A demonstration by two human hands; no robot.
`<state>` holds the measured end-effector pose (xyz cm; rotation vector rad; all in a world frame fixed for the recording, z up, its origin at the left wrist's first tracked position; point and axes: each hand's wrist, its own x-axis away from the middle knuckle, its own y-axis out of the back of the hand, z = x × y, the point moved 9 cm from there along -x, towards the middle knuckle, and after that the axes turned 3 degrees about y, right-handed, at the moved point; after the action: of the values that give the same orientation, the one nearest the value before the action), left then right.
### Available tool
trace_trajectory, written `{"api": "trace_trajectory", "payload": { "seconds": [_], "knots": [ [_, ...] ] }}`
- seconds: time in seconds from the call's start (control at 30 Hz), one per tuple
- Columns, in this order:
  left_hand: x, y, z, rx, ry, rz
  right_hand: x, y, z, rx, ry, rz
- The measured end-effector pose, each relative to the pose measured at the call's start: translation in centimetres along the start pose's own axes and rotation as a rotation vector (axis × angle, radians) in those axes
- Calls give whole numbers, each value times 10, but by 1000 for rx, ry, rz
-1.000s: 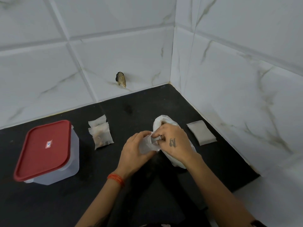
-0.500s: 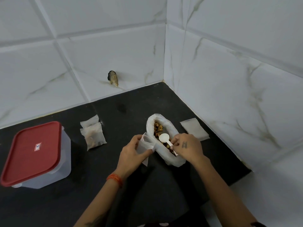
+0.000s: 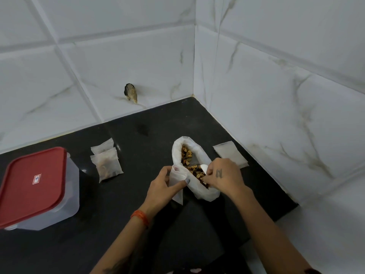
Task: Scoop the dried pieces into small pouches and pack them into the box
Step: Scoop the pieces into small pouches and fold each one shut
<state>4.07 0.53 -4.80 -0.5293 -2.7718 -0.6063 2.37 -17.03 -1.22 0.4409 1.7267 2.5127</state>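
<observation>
From the head view, the left hand (image 3: 165, 181) holds a small empty pouch (image 3: 177, 179): its fingers (image 3: 182, 182) and thumb curl round the pouch's mouth, apparently to keep it propped open and upright. The pouch sits right against the rim of the big white bag (image 3: 194, 169), which looks deliberate, since a short path from bag to pouch means fewer spills.

The right hand (image 3: 222, 174) reaches into that bag from the other side. Its fingers are curled and pinch the handle of a white scoop (image 3: 203, 167), whose bowl lies among the dried pieces (image 3: 187, 157) just ahead of the fingertips. The bag's top is rolled down, likely so that the scoop gets in easily.

Beyond the left-hand fingers, further left on the black tabletop (image 3: 126, 204), two filled pouches (image 3: 107, 162) lie overlapping, set aside near the box (image 3: 37, 188) they are meant for. The box stands well to the left, its red lid on. Just beyond the right-hand fingers, a flat stack of unused pouches (image 3: 230, 153) lies within easy reach.

By my reading, the scoop is being loaded for the third pouch; nothing is packed yet.
</observation>
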Motion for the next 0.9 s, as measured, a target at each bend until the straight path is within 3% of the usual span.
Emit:
{"api": "trace_trajectory", "payload": {
  "seconds": [0.2, 0.4, 0.67, 0.9],
  "knots": [
    [0, -1, -3, 15, 12, 23, 0, 14, 3, -126, 19, -74],
    [-2, -3, -2, 29, 33, 35, -3, -1, -4, -50, -23, 8],
    [-5, -8, 4, 47, 51, 74, -10, 2, 1, -301, 23, -2],
    [-7, -7, 5, 51, 53, 75, -8, 0, 1, -14, 16, -24]
  ]
}}
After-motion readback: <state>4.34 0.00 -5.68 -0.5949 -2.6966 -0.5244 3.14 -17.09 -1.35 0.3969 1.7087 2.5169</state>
